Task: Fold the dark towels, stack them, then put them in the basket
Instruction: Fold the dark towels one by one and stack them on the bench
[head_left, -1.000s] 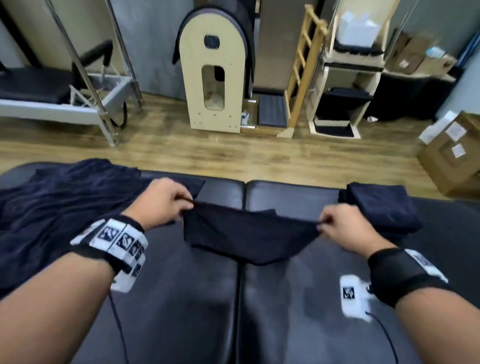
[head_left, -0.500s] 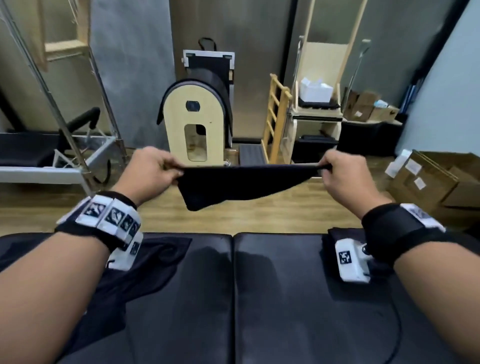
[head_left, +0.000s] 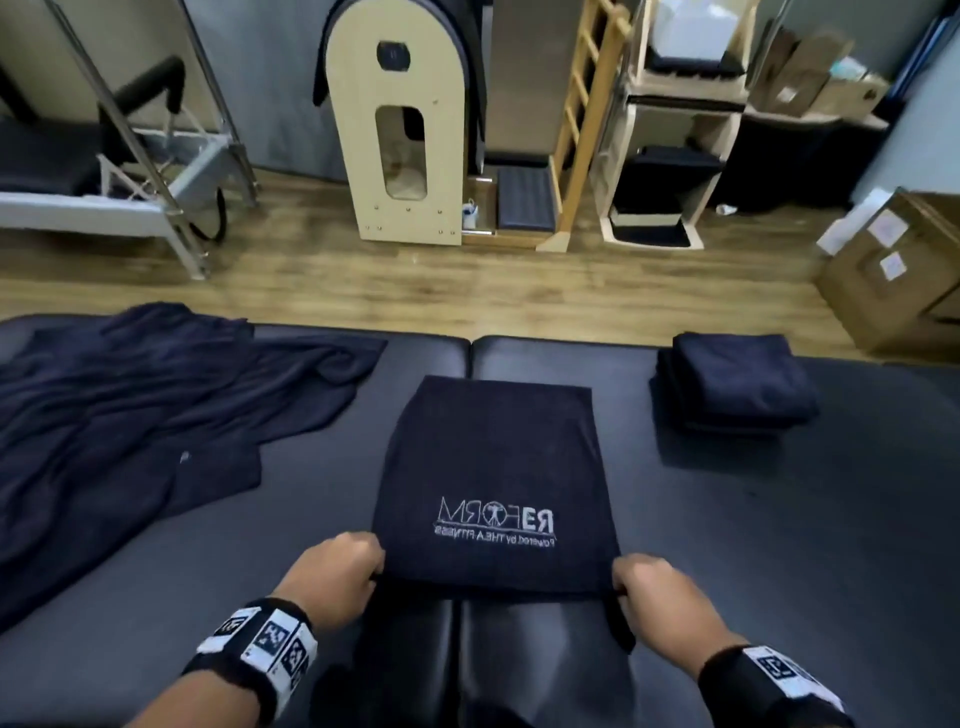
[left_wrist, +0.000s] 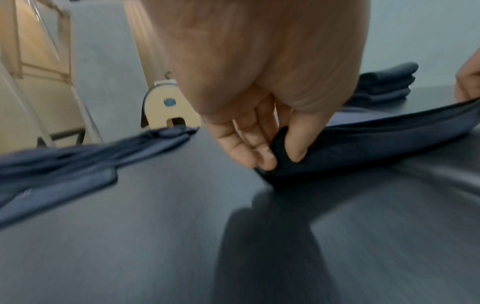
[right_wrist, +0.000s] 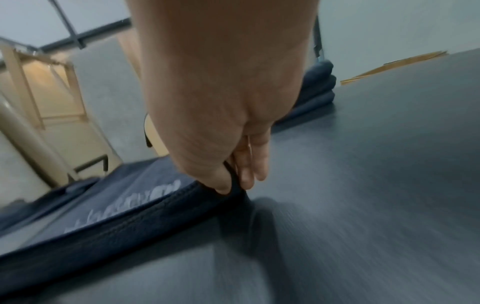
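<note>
**Towel spread flat, near corners gripped**

The dark navy terry towel with white logo (head_left: 496, 483) lies flat across the black padded vinyl table (head_left: 779, 545). Left hand (head_left: 332, 571) and right hand (head_left: 654, 592) each pinch a near corner. Bare vinyl separates it from the folded towel stack (head_left: 737, 384) and the loose unfolded towels (head_left: 130, 405).

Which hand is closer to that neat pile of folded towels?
The right hand. It pinches the logo towel's near right corner, on the same side as the folded stack; the left hand pinches the opposite corner, farther away.

Wood floor (head_left: 363, 280), grey wall (head_left: 270, 78), cardboard boxes (head_left: 893, 270)
</note>
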